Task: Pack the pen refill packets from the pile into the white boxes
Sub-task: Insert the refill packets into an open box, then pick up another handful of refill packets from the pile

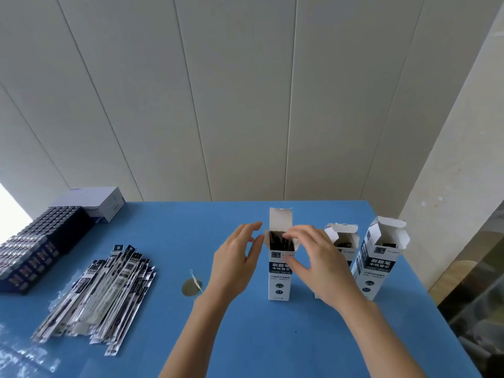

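At the leftmost white box (279, 271), my left hand (236, 261) hovers spread beside it; my right hand (316, 261) curls over its mouth, grip unclear.

Illumination: bright, even daylight. A blown-out white patch (9, 205) at 9 o'clock shows no detail. Shadows on the blue table (245, 339) are faint and soft-edged. Specular glints on the clear film (21, 358) at 7 o'clock. Wall seams (193, 105) splay outward toward the edges: wide-angle distortion. Focus generally soft; fingertips of the left hand (234, 266) and right hand (319, 266) smear slightly.
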